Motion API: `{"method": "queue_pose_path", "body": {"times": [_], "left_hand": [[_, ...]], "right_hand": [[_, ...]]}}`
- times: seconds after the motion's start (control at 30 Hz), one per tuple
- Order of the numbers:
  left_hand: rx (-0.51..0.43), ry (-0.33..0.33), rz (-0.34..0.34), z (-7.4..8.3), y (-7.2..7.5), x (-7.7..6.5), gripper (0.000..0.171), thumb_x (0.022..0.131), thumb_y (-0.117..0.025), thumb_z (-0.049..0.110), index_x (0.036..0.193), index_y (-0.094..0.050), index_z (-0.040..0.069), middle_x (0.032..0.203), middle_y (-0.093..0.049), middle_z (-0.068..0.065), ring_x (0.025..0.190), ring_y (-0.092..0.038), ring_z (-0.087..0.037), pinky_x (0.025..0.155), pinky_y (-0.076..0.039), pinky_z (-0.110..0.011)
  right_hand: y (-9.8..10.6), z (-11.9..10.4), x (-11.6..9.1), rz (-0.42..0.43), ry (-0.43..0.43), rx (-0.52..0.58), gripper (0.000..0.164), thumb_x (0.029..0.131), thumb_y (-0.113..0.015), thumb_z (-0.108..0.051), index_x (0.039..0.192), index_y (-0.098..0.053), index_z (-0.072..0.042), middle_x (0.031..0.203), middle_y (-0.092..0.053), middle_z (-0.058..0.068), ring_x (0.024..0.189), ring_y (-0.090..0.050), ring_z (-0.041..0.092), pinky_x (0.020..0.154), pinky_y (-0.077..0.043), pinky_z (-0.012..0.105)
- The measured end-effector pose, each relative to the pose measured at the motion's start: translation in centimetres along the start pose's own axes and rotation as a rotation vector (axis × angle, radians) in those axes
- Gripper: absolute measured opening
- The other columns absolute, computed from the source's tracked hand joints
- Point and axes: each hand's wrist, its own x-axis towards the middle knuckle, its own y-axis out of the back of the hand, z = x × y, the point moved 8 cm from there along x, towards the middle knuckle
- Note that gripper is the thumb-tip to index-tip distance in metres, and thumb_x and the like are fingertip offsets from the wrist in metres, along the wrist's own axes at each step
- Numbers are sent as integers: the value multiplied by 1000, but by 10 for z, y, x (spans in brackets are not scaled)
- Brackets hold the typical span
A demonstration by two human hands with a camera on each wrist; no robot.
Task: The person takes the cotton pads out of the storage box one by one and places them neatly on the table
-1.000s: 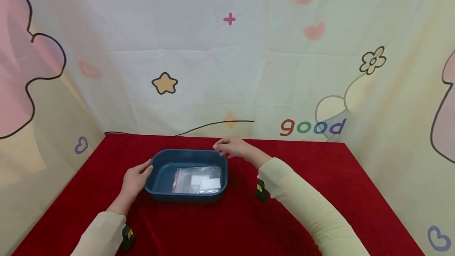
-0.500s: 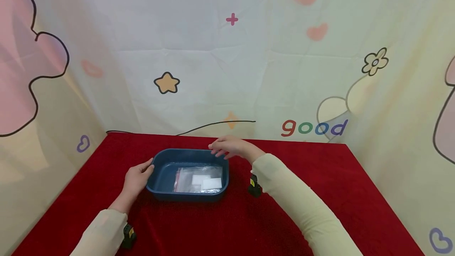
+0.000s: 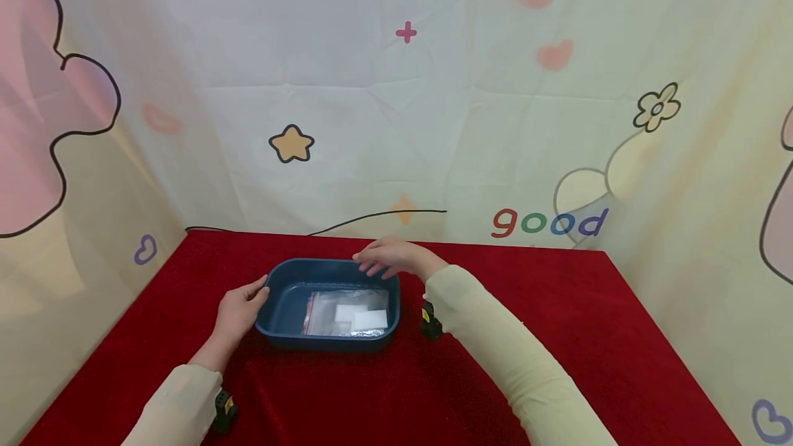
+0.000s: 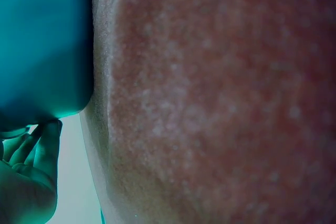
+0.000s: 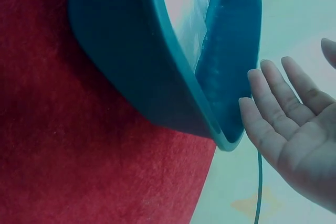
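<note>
A blue rectangular basin (image 3: 322,344) with rounded corners stands on the red cloth. My left hand (image 3: 237,310) grips its left side, thumb at the rim and fingers outside; the left wrist view shows the fingertips against the basin wall (image 4: 47,51). Inside, toward the right, lies a clear zip bag (image 3: 321,312) with a reddish seal strip on its left edge. Two white rectangular pieces (image 3: 369,321) show at the bag. Over the far right rim hovers my right hand (image 3: 392,256), which holds nothing; in the right wrist view its fingers (image 5: 273,90) are spread and relaxed.
Red cloth (image 3: 526,308) covers the table around the basin. Behind the table's far edge hangs a pale printed curtain (image 3: 347,102), with more of it down both sides.
My right hand has shifted left along the basin's far rim, its fingers loosening and spreading. The left hand keeps its grip, and the basin and bag stay in place.
</note>
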Motion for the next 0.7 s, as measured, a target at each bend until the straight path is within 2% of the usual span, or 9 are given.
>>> {"method": "queue_pose_path", "body": {"times": [0.23,0.5,0.7], "left_hand": [[-9,10,-4,1,0,-1,48,106,-50,15,151,-44,-1,153,-45,-28,145,-43,-46,115,-44,-57],[0,11,-9,-3,-2,0,48,107,-50,16,151,-44,-1,154,-45,-28,145,-43,-47,115,-44,-57],[-14,9,-11,0,-1,0,48,107,-49,16,151,-44,-1,154,-45,-27,146,-43,-46,116,-44,-57]], "right_hand": [[-7,-5,5,-6,-37,-19,48,102,-59,-36,138,-63,-6,137,-68,15,127,-65,31,110,-52,46],[-17,-4,11,-24,-65,-11,46,103,-58,-32,138,-63,-4,137,-67,17,127,-65,32,113,-50,49],[-22,-2,14,-47,-113,12,44,104,-56,-30,137,-64,-2,138,-67,17,130,-63,32,116,-46,51]]}}
